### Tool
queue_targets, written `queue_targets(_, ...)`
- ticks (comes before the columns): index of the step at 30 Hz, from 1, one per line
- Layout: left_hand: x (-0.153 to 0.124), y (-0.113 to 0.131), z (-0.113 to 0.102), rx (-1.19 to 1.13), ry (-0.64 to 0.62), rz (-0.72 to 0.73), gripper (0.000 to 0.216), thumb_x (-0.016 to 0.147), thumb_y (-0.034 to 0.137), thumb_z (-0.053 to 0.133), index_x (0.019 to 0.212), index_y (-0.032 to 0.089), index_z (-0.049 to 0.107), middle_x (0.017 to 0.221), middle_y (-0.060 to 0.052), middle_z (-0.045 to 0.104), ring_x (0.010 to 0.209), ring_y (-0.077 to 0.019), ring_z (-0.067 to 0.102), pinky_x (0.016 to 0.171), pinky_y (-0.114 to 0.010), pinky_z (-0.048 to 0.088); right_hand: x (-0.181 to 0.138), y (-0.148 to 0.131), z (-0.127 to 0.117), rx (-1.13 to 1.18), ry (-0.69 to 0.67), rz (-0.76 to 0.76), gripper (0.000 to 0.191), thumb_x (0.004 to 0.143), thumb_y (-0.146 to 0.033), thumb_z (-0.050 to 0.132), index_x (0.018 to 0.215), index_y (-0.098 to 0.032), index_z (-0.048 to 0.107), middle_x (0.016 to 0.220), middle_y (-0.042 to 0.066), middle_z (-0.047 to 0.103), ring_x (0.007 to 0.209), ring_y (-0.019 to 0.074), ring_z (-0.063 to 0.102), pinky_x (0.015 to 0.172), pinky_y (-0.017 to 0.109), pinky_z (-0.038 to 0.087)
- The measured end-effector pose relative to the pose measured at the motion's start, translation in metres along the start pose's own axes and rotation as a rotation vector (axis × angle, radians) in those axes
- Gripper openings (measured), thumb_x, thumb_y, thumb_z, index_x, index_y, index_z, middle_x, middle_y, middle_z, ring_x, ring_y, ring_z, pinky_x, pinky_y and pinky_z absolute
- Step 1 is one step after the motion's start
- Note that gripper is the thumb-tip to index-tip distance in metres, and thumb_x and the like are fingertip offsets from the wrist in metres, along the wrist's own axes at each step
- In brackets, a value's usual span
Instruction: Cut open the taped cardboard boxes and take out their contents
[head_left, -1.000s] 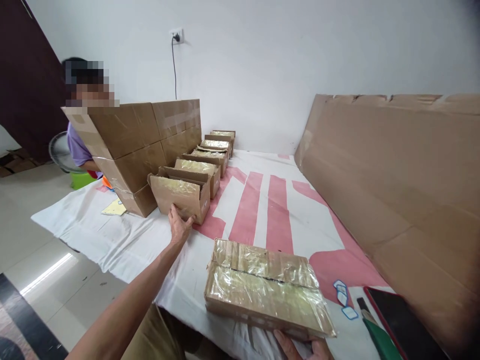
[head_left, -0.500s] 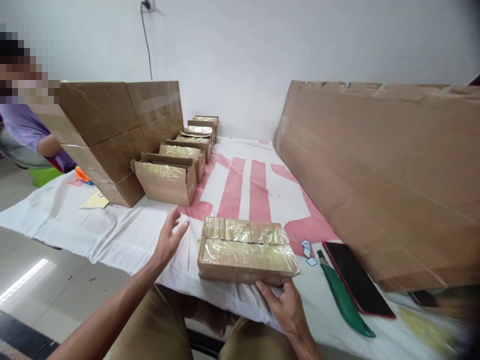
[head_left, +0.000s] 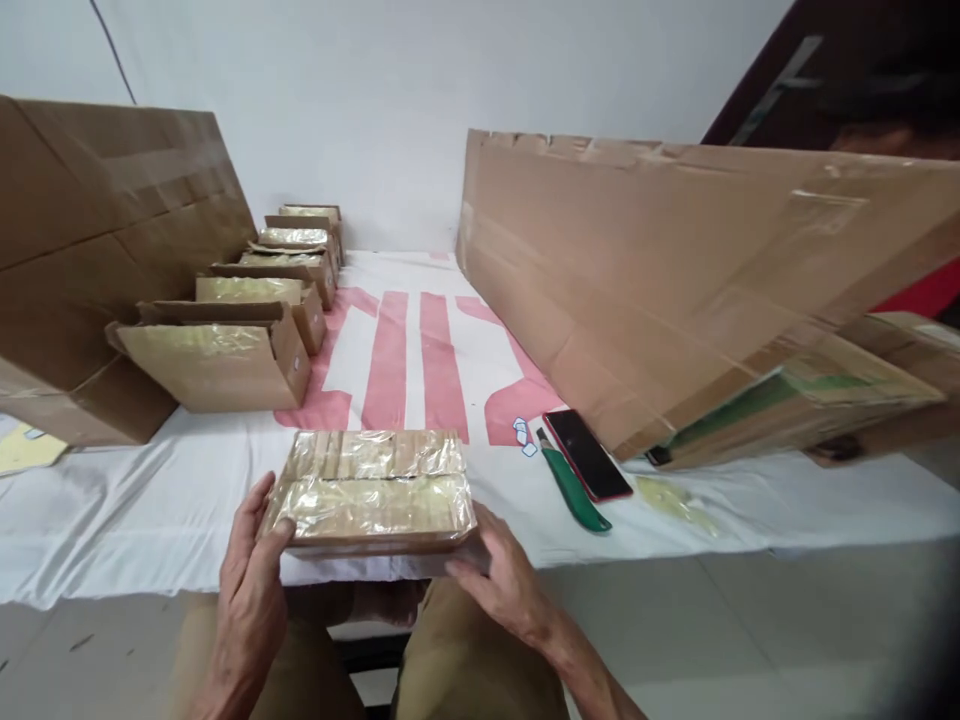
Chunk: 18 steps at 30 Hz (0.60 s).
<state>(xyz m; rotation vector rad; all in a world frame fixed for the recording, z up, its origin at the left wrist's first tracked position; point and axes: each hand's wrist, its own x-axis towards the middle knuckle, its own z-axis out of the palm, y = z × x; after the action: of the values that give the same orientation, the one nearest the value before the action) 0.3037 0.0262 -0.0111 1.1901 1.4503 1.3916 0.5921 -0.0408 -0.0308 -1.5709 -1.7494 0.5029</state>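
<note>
A flat cardboard box (head_left: pixel 379 505) covered with shiny clear tape lies at the table's front edge, a seam running across its top. My left hand (head_left: pixel 255 560) grips its left end, thumb near the front left corner. At the right end, my right hand (head_left: pixel 502 570) holds the front right corner, with its thumb low on the front side. Some fingers of both hands are hidden behind the box. To the right of the box lie a green-handled cutter (head_left: pixel 574 488) and a phone (head_left: pixel 589 455) with a red edge. Small blue-edged stickers (head_left: pixel 523 436) lie beside the cutter.
Several open small cartons (head_left: pixel 214 365) stand in a row at the left, beside a tall cardboard wall (head_left: pixel 127 200). A large cardboard panel (head_left: pixel 637 260) leans on the right. A white cloth with pink print (head_left: pixel 386 370) covers the table. Part of another person shows at far right.
My left hand has come from beside the box onto its left end. My right hand has shifted from the front side to the right corner. The view has turned right.
</note>
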Motion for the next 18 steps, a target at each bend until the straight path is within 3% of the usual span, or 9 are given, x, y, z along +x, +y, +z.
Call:
queue_targets(5, 0.002, -0.002, -0.001, -0.069, -0.013, -0.034, 0.067, 0.085, 0.041, 0.064, 0.149, 0.030, 0.048, 0.148, -0.005, 0.057, 0.142, -0.0360, 0.048, 0.122, -0.056, 0.036, -0.006, 0.059, -0.068, -0.539, 0.263, 0.084, 0.038, 0.096, -0.036, 0.051, 0.125, -0.016, 0.066, 0.125, 0.017, 0.072, 0.114, 0.0326, 0.066, 0.095, 0.046, 0.052)
queue_targets(7, 0.002, 0.007, 0.005, -0.141, 0.004, -0.042, 0.066, 0.084, 0.038, 0.066, 0.148, 0.030, 0.049, 0.149, -0.006, 0.056, 0.144, -0.0357, 0.046, 0.123, -0.057, 0.032, -0.004, 0.076, -0.086, -0.794, 0.263, 0.148, 0.036, 0.096, -0.032, 0.048, 0.121, -0.014, 0.067, 0.118, 0.018, 0.073, 0.103, 0.0331, 0.067, 0.086, 0.045, 0.051)
queue_targets(10, 0.002, 0.017, 0.011, -0.233, 0.035, -0.054, 0.068, 0.080, 0.032, 0.068, 0.146, 0.027, 0.050, 0.147, -0.009, 0.057, 0.141, -0.0356, 0.049, 0.123, -0.058, 0.030, -0.002, 0.089, -0.095, -1.029, 0.151, 0.188, 0.033, 0.094, -0.027, 0.051, 0.119, -0.014, 0.067, 0.106, 0.017, 0.074, 0.092, 0.0318, 0.067, 0.078, 0.042, 0.049)
queue_targets(13, 0.002, 0.020, 0.013, -0.284, 0.028, -0.065, 0.071, 0.078, 0.030, 0.068, 0.145, 0.025, 0.048, 0.145, -0.011, 0.059, 0.134, -0.0349, 0.055, 0.119, -0.056, 0.036, 0.001, 0.095, -0.093, -1.071, 0.116, 0.208, 0.033, 0.092, -0.025, 0.054, 0.120, -0.013, 0.068, 0.098, 0.017, 0.074, 0.088, 0.0314, 0.069, 0.077, 0.041, 0.050)
queue_targets(18, 0.004, 0.015, 0.013, -0.329, -0.011, -0.036, 0.071, 0.079, 0.034, 0.069, 0.146, 0.024, 0.046, 0.144, -0.010, 0.060, 0.134, -0.0325, 0.056, 0.114, -0.048, 0.043, 0.004, 0.117, -0.097, -0.902, 0.128, 0.259, 0.044, 0.090, -0.032, 0.045, 0.121, -0.009, 0.068, 0.096, 0.022, 0.074, 0.085, 0.0369, 0.071, 0.073, 0.046, 0.054)
